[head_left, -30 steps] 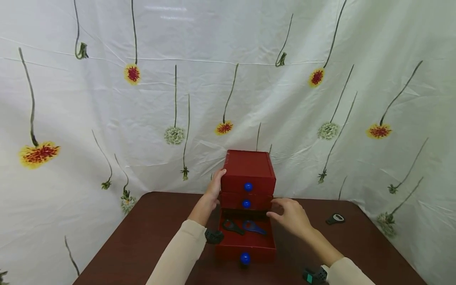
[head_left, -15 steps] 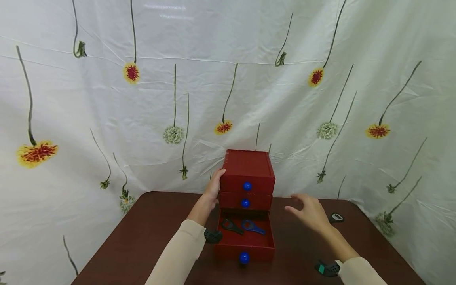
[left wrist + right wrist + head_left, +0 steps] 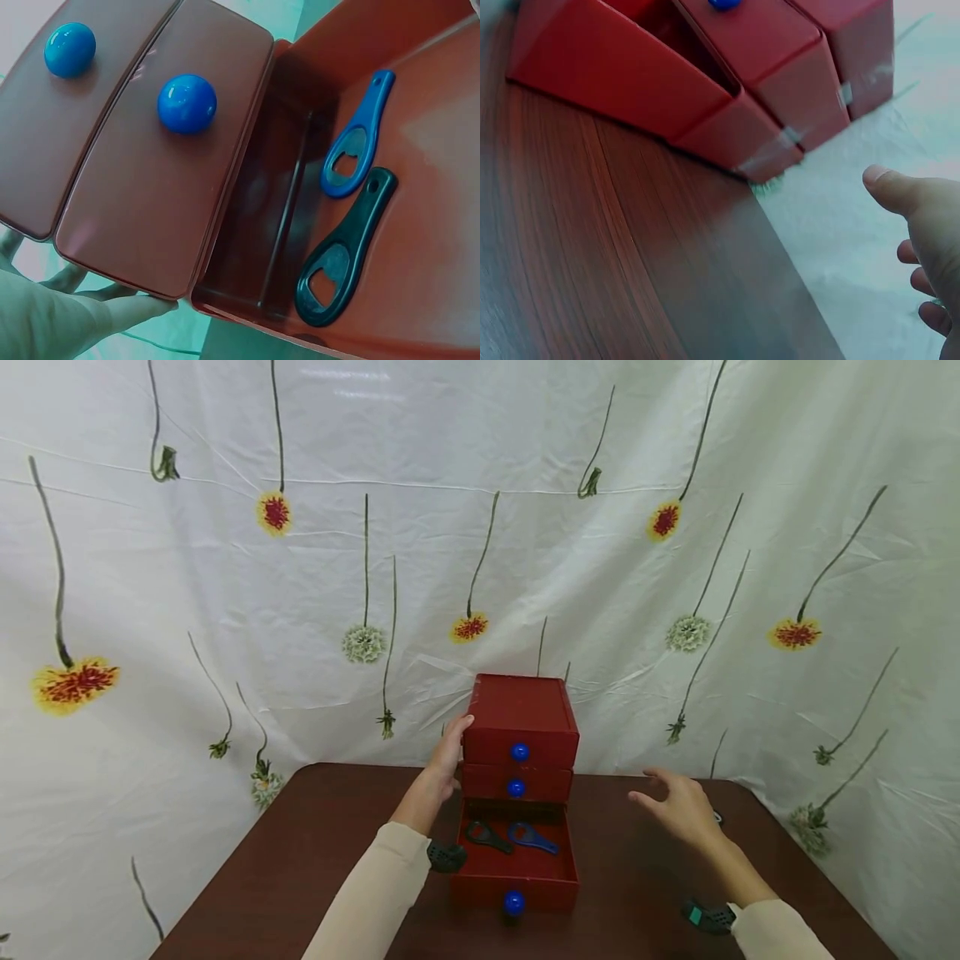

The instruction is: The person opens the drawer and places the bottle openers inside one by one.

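A stack of red drawers (image 3: 521, 703) with blue ball knobs stands at the table's middle. Its bottom drawer (image 3: 513, 893) is pulled out. Inside lie a black bottle opener (image 3: 346, 247) and a blue bottle opener (image 3: 360, 135), side by side. My left hand (image 3: 438, 772) rests against the stack's left side, fingers along the wall beside the two closed drawers. To the right of the stack, my right hand (image 3: 682, 810) is in the air, holding nothing, thumb and fingers apart. It mostly covers another bottle opener (image 3: 719, 817) on the table.
The dark brown table (image 3: 322, 860) carries the stack near its back edge. Behind hangs a white cloth (image 3: 420, 568) printed with flowers. The open drawer's front with its blue knob (image 3: 513, 903) juts out toward me.
My right hand has drawn back from beside the middle drawer and moved right, over the bottle opener on the table. The left hand stays at the stack; the drawers have not moved.
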Demonstrator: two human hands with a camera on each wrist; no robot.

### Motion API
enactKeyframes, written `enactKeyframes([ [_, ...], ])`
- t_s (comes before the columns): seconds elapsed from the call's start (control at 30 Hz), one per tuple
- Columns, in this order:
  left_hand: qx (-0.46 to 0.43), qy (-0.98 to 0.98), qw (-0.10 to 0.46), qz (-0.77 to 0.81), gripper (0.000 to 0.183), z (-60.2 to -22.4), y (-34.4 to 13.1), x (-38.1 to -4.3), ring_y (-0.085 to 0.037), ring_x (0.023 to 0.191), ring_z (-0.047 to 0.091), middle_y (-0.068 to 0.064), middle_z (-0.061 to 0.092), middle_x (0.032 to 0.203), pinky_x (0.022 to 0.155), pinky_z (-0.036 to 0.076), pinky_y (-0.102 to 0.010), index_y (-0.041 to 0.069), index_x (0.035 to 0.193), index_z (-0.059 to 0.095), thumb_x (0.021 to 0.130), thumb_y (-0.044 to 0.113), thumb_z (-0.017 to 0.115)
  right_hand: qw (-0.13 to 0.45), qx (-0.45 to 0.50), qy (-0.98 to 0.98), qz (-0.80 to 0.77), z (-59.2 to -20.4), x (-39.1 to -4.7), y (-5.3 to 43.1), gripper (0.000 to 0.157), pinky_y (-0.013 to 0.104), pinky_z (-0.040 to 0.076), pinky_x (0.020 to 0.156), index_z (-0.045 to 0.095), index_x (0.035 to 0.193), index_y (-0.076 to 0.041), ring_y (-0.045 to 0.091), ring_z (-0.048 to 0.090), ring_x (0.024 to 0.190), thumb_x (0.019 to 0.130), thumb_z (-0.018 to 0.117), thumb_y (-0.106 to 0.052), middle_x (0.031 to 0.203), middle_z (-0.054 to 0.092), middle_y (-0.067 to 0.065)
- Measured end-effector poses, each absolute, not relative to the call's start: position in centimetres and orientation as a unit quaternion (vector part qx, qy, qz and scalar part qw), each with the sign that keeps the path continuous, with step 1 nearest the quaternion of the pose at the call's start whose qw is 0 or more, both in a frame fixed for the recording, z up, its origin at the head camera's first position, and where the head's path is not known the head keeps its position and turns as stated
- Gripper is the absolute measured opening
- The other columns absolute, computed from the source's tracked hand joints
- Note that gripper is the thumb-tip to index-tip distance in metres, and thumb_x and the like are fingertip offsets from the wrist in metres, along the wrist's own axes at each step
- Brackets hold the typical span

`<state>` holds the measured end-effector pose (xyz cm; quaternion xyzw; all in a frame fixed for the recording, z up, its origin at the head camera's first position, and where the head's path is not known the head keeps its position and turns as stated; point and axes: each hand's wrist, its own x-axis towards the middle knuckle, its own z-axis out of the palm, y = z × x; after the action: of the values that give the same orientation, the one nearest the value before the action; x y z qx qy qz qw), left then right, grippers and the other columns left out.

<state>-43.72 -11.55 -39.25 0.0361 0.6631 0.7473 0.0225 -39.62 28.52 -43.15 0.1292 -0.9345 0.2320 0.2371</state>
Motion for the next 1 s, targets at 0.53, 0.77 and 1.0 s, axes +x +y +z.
enactKeyframes([
  [0.53, 0.043, 0.662, 0.018, 0.748, 0.069, -39.1, -11.6, -43.7, -0.056, 0.134, 0.035, -0.019, 0.032, 0.156, 0.092, 0.032, -0.081, 0.020, 0.161, 0.030, 0.102, 0.053, 0.047, 0.201, 0.037, -0.949, 0.240, -46.6, -39.9, 34.5, 0.070, 0.062, 0.049, 0.082, 0.058, 0.135, 0.010, 0.049, 0.062, 0.102, 0.096, 0.074, -0.046, 0.120, 0.064, 0.033],
  [0.77, 0.050, 0.667, 0.017, 0.744, 0.074, -39.1, -11.9, -44.0, -0.056, 0.134, 0.037, -0.020, 0.030, 0.157, 0.091, 0.036, -0.079, 0.020, 0.163, 0.029, 0.102, 0.056, 0.049, 0.175, -0.036, -0.948, 0.263, -48.6, -39.8, 36.5, 0.082, 0.069, 0.038, 0.098, 0.041, 0.142, 0.020, 0.060, 0.045, 0.121, 0.100, 0.067, -0.045, 0.134, 0.045, 0.045],
  [1.0, 0.044, 0.676, -0.005, 0.736, 0.070, -39.3, -12.0, -44.0, -0.049, 0.137, 0.042, -0.016, 0.041, 0.156, 0.089, 0.044, -0.064, 0.020, 0.160, 0.037, 0.102, 0.056, 0.052, 0.164, -0.103, -0.945, 0.263, -50.5, -40.3, 37.2, 0.088, 0.070, 0.030, 0.105, 0.037, 0.138, 0.028, 0.063, 0.038, 0.124, 0.100, 0.063, -0.046, 0.132, 0.041, 0.050],
])
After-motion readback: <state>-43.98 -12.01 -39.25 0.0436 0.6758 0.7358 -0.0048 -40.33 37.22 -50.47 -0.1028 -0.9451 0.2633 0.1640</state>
